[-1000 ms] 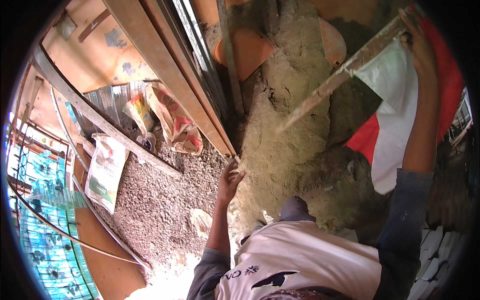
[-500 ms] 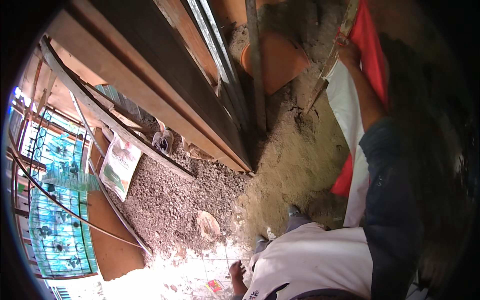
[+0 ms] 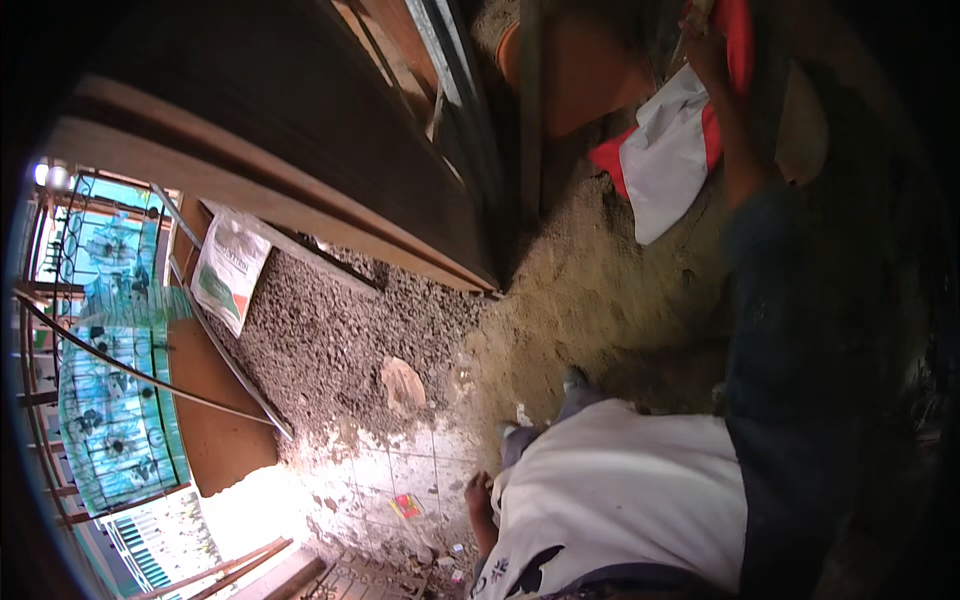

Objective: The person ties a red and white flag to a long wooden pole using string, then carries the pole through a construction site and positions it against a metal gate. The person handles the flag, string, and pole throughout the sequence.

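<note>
Up at the far right, my right hand (image 3: 703, 52) is closed round the wooden pole of a red and white cloth flag (image 3: 668, 150). The cloth hangs beside my forearm over sandy ground, one red corner reaching toward a brown tub (image 3: 590, 75). Shadow darkens the grip. My left hand (image 3: 480, 497) hangs low beside my light shirt, its fingers curled with nothing visible in them.
A large dark wooden panel (image 3: 330, 130) leans across the upper left, with a metal post (image 3: 450, 90) next to it. Grey gravel (image 3: 320, 340) covers the ground by a printed sack (image 3: 230, 268). Turquoise curtains (image 3: 115, 400) hang at the far left. White floor tiles (image 3: 400, 465) lie near my left hand.
My right hand and the flag have moved up and away from me; the cloth has swung off my side and now hangs farther forward. The view has shifted, and my left hand stays low.
</note>
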Demonstrator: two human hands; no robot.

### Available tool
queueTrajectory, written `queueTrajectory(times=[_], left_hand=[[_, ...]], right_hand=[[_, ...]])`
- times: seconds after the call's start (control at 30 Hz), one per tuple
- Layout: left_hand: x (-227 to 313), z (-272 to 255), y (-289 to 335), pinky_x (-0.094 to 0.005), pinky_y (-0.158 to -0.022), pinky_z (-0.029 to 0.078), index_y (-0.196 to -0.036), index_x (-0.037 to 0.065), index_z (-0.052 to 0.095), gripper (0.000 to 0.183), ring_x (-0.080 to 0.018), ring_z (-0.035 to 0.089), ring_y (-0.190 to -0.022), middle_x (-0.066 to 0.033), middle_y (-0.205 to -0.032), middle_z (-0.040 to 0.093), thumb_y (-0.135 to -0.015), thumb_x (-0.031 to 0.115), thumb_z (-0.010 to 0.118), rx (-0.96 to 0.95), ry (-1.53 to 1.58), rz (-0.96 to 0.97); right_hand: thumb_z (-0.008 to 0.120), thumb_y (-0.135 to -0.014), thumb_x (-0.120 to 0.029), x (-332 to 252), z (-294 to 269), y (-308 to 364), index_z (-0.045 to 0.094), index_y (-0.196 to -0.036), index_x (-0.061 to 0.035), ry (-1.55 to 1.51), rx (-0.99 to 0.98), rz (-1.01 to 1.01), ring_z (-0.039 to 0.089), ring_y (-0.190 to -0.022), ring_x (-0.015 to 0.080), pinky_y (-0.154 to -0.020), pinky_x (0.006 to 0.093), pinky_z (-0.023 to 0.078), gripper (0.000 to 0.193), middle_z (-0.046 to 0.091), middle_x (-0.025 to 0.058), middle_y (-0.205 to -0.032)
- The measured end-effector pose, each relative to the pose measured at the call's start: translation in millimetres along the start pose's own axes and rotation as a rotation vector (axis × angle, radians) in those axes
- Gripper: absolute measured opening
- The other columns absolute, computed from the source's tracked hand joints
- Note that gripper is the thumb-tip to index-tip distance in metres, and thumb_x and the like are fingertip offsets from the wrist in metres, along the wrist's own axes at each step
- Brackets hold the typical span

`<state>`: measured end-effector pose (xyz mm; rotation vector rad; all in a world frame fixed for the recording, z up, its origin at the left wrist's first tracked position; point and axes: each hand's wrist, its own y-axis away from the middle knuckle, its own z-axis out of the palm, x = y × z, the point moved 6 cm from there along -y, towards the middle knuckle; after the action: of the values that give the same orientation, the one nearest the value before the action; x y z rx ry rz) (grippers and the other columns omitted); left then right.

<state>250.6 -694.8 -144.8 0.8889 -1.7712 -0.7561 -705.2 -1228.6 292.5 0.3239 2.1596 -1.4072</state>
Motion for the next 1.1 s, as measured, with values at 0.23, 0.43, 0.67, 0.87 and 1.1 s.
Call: queueTrajectory(times=[0.23, 0.43, 0.67, 0.87, 1.1], left_hand=[[81.0, 2.7, -14.4, -0.0373, -0.07, 0.059, -0.142, 0.004, 0.052, 0.049, -0.0235, 0.07, -0.09, -0.0134, -0.118, 0.069, -0.099, 0.024, 0.067, 0.08, 0.492, 0.008], [73.5, 3.1, -11.8, -0.0345, -0.067, 0.058, -0.141, 0.003, 0.053, 0.05, -0.0223, 0.069, -0.084, -0.0114, -0.112, 0.07, -0.097, 0.019, 0.07, 0.032, 0.513, 0.015], [34.5, -3.7, 1.8, -0.0371, -0.07, 0.059, -0.138, 0.003, 0.056, 0.049, -0.0251, 0.07, -0.085, -0.0137, -0.118, 0.069, -0.097, 0.024, 0.07, 0.063, 0.413, -0.112], [24.6, -8.1, -0.8, -0.038, -0.071, 0.058, -0.137, 0.004, 0.057, 0.047, -0.0245, 0.07, -0.087, -0.013, -0.119, 0.069, -0.098, 0.026, 0.069, 0.061, 0.335, -0.19], [93.0, 7.9, -16.1, -0.0414, -0.081, 0.058, -0.141, 0.003, 0.053, 0.049, -0.028, 0.069, -0.1, -0.0145, -0.123, 0.066, -0.099, 0.026, 0.066, -0.003, 0.292, -0.069]], right_hand=[[0.075, -0.092, -0.026, -58.9, 35.3, 9.4, 0.064, -0.136, -0.0107, -0.041, -0.149, 0.027, 0.068, -0.114, 0.0256, -0.094, 0.0371, 0.053, 0.048, 0.071, 0.0163, -0.123], [0.074, -0.092, -0.038, -54.9, 22.4, -2.2, 0.063, -0.136, -0.0099, 0.13, -0.066, 0.043, 0.067, -0.115, 0.0357, -0.096, 0.0438, 0.054, 0.053, 0.07, 0.0211, -0.123], [0.072, -0.092, -0.045, -98.0, -27.8, -28.3, 0.062, -0.136, -0.0062, 0.153, 0.046, -0.109, 0.067, -0.114, 0.0391, -0.095, 0.0463, 0.053, 0.059, 0.07, 0.0226, -0.121], [0.071, -0.093, -0.046, -175.9, -106.6, -101.3, 0.061, -0.135, -0.0056, 0.156, 0.173, -0.19, 0.067, -0.113, 0.0395, -0.094, 0.0466, 0.053, 0.06, 0.07, 0.0225, -0.12], [0.07, -0.093, -0.048, -195.5, -144.5, -134.0, 0.061, -0.135, -0.0049, 0.151, 0.236, -0.223, 0.068, -0.112, 0.04, -0.094, 0.0468, 0.053, 0.061, 0.07, 0.0224, -0.119]])
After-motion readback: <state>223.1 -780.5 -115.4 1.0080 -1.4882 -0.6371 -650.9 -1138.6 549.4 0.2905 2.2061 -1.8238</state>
